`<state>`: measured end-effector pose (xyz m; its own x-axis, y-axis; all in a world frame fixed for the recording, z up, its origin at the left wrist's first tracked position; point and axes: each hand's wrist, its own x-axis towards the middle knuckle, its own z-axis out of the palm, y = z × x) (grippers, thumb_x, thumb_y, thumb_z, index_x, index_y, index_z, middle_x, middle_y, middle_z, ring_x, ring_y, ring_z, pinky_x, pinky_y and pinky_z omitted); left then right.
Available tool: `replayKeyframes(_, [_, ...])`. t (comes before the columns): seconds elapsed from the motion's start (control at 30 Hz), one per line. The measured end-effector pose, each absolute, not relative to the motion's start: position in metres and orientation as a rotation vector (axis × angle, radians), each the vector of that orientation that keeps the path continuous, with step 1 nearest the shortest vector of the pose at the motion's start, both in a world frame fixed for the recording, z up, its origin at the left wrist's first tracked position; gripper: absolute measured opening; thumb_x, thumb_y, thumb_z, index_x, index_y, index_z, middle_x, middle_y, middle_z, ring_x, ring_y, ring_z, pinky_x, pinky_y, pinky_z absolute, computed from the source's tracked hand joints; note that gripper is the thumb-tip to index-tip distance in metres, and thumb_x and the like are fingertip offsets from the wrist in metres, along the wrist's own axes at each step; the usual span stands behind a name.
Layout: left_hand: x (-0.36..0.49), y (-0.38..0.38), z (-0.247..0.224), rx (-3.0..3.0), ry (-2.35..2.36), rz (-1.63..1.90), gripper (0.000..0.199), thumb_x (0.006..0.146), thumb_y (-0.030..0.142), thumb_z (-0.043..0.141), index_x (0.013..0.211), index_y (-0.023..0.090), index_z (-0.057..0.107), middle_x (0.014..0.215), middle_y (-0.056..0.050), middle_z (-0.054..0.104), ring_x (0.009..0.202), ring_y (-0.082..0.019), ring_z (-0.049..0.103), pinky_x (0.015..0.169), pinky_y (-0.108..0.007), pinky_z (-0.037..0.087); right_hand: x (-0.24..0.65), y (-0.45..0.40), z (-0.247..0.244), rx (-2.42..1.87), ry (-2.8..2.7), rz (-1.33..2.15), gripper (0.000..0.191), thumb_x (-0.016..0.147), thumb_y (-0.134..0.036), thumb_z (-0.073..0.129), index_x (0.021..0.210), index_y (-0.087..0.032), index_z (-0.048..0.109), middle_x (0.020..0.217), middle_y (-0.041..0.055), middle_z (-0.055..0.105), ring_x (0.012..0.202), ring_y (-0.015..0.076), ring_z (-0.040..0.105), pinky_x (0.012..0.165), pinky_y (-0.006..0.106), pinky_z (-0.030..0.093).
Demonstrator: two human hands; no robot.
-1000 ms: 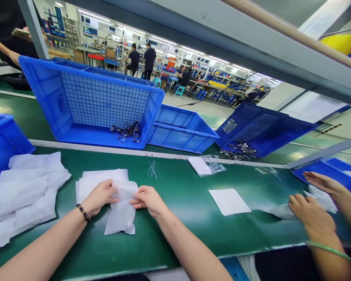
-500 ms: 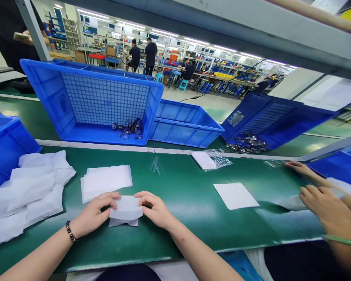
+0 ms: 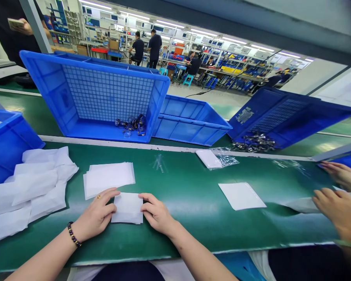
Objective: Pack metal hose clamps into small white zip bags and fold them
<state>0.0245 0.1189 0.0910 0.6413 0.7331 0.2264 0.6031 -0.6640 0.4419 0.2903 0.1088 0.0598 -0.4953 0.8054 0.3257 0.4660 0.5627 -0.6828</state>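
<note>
A small white sheet [image 3: 128, 203] lies nearly flat on the green bench, over another white layer whose edge shows underneath. My left hand [image 3: 98, 212], closed with thumb and fingertips together, grips its left edge. At the opposite edge my right hand [image 3: 156, 212] pinches the upper right corner between thumb and fingers. Just behind my left hand is a stack of larger white sheets [image 3: 109, 177]. Puffed white pouches [image 3: 36, 183] lie in a heap to the left. Whether the sheet is paper or thin foam, I cannot tell.
Along the back stand a tilted blue crate [image 3: 105, 134] with small metal parts, a lower blue bin [image 3: 190, 132] and another crate [image 3: 269, 113]. Clear strips [image 3: 158, 163], a clear bag [image 3: 226, 158] and a white sheet [image 3: 242, 196] lie on the bench. A co-worker's hands [image 3: 336, 210] work at right.
The small sheet, earlier raised and bent between my hands, now lies flatter over the layer beneath. My fingers have moved to its sides. The co-worker's hands shifted right in view.
</note>
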Motion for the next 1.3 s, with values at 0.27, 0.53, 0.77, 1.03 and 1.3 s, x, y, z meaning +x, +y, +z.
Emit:
replayKeyframes(0.27, [0.025,0.121,0.089,2.636,1.078,0.513,0.023,0.079,0.006,0.041,0.076,0.019,0.059,0.126,-0.008,0.045,0.126,-0.028,0.031,0.097,-0.045,0.039,0.289,0.108,0.057,-1.012,-2.252,0.536,0.021,0.08,-0.009,0.043,0.086,-0.02,0.059,0.119,0.0103,0.05,0.103,0.0184,0.053,0.08,0.029,0.048])
replayKeyframes(0.53, [0.028,0.121,0.09,2.681,1.06,0.559,0.024,0.078,0.004,0.043,0.076,0.019,0.061,0.123,-0.008,0.048,0.124,-0.027,0.035,0.093,-0.043,0.044,0.288,0.109,0.054,-0.97,-2.255,0.432,0.019,0.08,-0.008,0.043,0.085,-0.019,0.057,0.117,0.0117,0.049,0.099,0.019,0.055,0.077,0.03,0.05])
replayKeyframes(0.77, [0.03,0.113,0.098,2.807,1.122,0.491,0.027,0.08,0.005,0.041,0.078,0.019,0.064,0.125,-0.009,0.049,0.128,-0.029,0.031,0.098,-0.049,0.038,0.288,0.108,0.054,-0.97,-2.252,0.426,0.019,0.08,-0.008,0.044,0.086,-0.019,0.058,0.117,0.0116,0.05,0.098,0.0189,0.055,0.076,0.03,0.051])
replayKeyframes(1.03, [0.05,0.045,0.093,2.884,1.224,0.318,0.059,0.086,0.034,0.046,0.137,0.012,0.029,0.142,-0.011,0.033,0.13,-0.025,0.031,0.102,-0.04,0.038,0.288,0.109,0.056,-0.944,-2.241,0.434,0.018,0.08,-0.008,0.044,0.085,-0.018,0.058,0.116,0.0122,0.05,0.1,0.0193,0.055,0.077,0.03,0.051])
replayKeyframes(1.3, [0.055,0.035,0.077,2.785,1.403,0.262,0.07,0.084,0.047,0.045,0.141,0.015,0.019,0.145,-0.012,0.026,0.127,-0.025,0.036,0.1,-0.039,0.039,0.29,0.106,0.065,-0.914,-2.249,0.567,0.026,0.073,-0.005,0.044,0.092,-0.017,0.056,0.12,0.0126,0.047,0.102,0.0192,0.054,0.079,0.031,0.05])
